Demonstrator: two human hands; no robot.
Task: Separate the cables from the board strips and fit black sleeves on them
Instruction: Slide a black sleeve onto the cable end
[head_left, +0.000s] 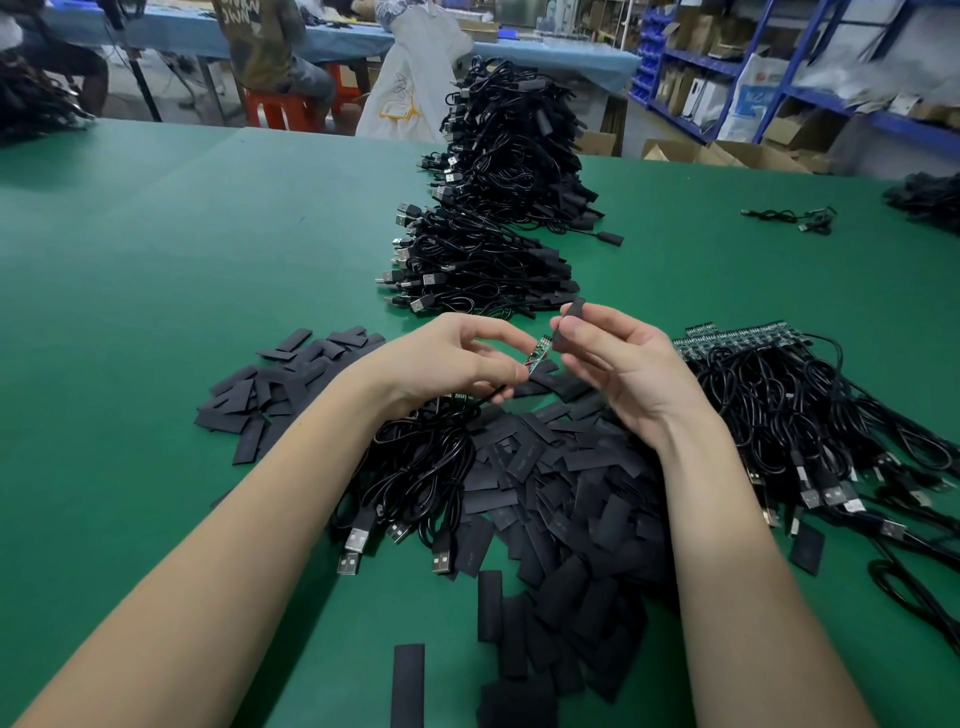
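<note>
Left hand (457, 358) pinches the small circuit board (536, 355) at its cable end, tip free. Right hand (618, 364) pinches a black sleeve (567, 325) just above it, apparently lined up to slide on, over the sleeve pile (561, 499) on the green surface (156, 312).

Plain green tabletop (156, 312), black sleeves (545, 493), black cables (509, 156) with silver plugs, blue shelves (727, 67), an orange stool (280, 109).

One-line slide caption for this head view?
Left hand pinches a cable's small board while right hand holds a black sleeve beside its tip, above loose sleeves on the green table.
</note>
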